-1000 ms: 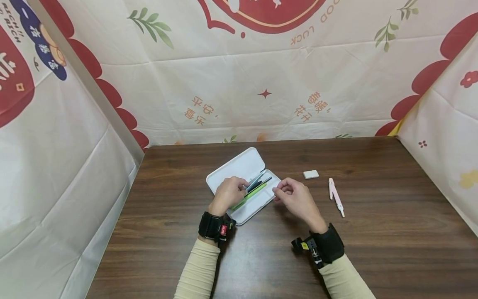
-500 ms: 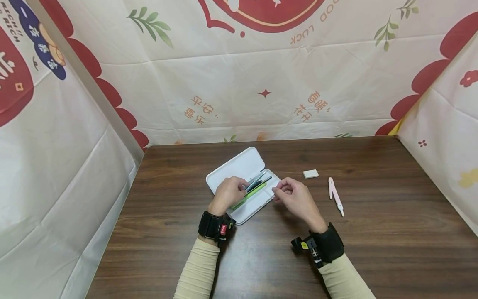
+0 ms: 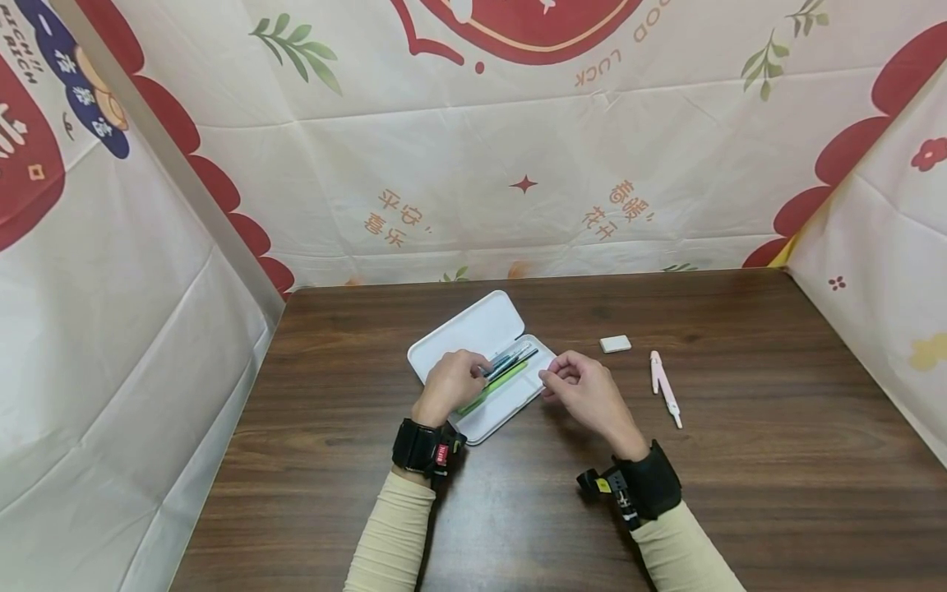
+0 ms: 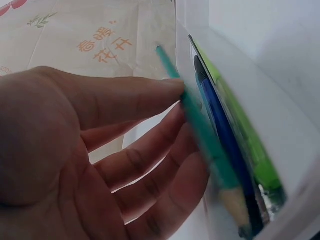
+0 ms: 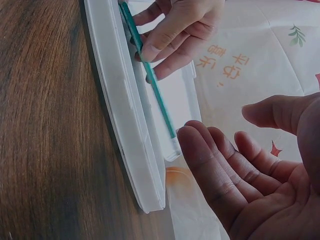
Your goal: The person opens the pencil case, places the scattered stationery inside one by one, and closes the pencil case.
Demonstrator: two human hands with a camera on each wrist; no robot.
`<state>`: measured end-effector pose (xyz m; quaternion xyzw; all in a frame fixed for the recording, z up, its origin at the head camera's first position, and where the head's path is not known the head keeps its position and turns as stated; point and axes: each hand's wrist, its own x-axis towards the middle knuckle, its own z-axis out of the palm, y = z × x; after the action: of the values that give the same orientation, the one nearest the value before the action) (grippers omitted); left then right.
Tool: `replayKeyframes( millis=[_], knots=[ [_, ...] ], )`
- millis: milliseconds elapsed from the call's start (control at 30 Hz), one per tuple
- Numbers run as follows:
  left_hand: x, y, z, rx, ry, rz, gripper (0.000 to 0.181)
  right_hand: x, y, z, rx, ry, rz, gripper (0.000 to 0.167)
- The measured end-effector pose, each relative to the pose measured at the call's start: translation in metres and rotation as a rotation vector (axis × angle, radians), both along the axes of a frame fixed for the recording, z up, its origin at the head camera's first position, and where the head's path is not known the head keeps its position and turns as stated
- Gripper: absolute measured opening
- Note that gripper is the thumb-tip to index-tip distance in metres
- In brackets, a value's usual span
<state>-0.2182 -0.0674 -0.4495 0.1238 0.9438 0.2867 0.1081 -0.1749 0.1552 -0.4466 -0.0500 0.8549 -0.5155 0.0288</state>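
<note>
A white pencil case [image 3: 503, 415] lies unfolded on the table, its lid [image 3: 468, 329] tipped back. Over its inside, my left hand [image 3: 453, 384] pinches a teal pencil [image 4: 204, 131] between thumb and fingers; the pencil's sharpened wooden end shows low in the left wrist view. Beside that pencil, a dark blue pen [image 4: 226, 127] and a bright green pen-like item [image 4: 252, 145] lie in the case. At the case's right edge hovers my right hand [image 3: 590, 399]. Its fingers are loosely bent, with the thumb apart from them and nothing held, as the right wrist view shows.
To the right of the case are a white eraser [image 3: 616, 344] and a pink and white drawing compass [image 3: 666, 390], both on the brown wooden table [image 3: 518, 526]. A printed cloth [image 3: 473, 164] hangs behind the table and along both sides.
Inside the case, the thin items by my left fingers have shifted slightly, and the teal pencil sits closer to the others. Both hands stay almost where they were.
</note>
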Motion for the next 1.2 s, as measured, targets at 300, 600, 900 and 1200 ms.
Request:
replayKeyframes(
  millis=[300,600,900,1200],
  knots=[
    [-0.0006,0.0006,0.0,-0.001,-0.029,0.004,0.021,0.0007,0.0005,0.0,-0.007,0.008,0.001,0.014],
    [0.0004,0.0008,0.0008,0.003,-0.02,0.003,0.021,0.0009,0.0013,-0.0002,0.006,0.001,0.003,0.016],
    [0.0019,0.0015,0.0022,0.003,-0.011,0.004,0.021,0.0005,0.004,-0.0011,0.031,0.007,0.003,0.018],
    [0.0026,0.0015,0.001,0.012,0.006,0.004,0.018,0.0011,0.0056,0.0003,0.044,-0.005,0.012,0.017]
  ],
)
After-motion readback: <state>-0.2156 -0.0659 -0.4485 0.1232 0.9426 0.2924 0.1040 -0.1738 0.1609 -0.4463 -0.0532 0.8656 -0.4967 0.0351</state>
